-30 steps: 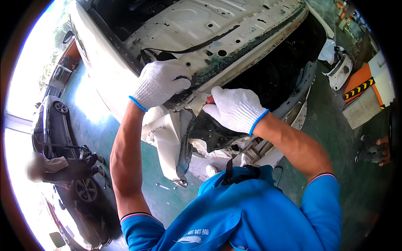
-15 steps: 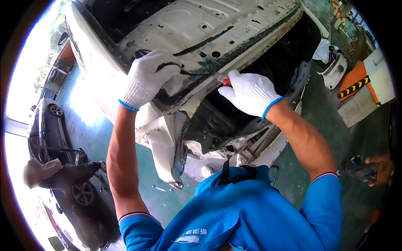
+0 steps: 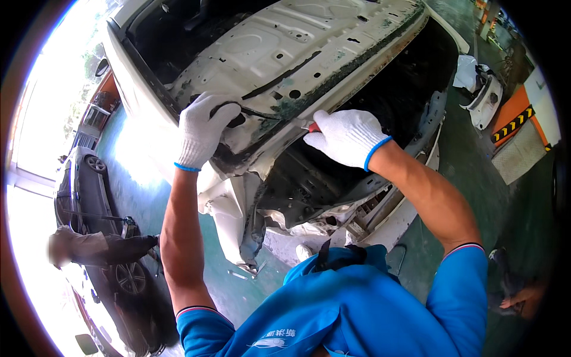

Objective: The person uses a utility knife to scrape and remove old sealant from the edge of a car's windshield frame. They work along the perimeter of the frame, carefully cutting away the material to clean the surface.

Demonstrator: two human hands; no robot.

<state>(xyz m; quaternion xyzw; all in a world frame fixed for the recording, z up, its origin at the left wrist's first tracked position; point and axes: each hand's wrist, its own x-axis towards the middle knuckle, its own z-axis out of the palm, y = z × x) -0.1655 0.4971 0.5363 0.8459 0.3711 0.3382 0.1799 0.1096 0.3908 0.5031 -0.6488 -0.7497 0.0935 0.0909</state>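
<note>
My left hand [image 3: 203, 128], in a white knit glove with a blue cuff, is closed at the left end of the car's rear edge. Its fingers pinch a thin black strip [image 3: 257, 113] that runs right along the body seam. My right hand [image 3: 351, 135], gloved alike, grips a small tool with a red handle [image 3: 314, 127]. The tool's short metal blade points left at the seam; its exact kind is hidden by the fingers. Beneath both hands lies the stripped white car body [image 3: 250, 44], its edge scraped and smeared with dark residue.
Below the seam hangs a torn white panel [image 3: 229, 214] with jagged edges. Small metal pieces [image 3: 238, 275] lie on the green floor. A dark car [image 3: 122, 297] and a person [image 3: 113, 249] are at the left. A white bumper part [image 3: 485, 101] and an orange-and-white barrier [image 3: 517, 119] stand right.
My left hand has shifted slightly down and left, and my right hand slightly left and down with the tool. The view has moved a little. Both hands keep their grip.
</note>
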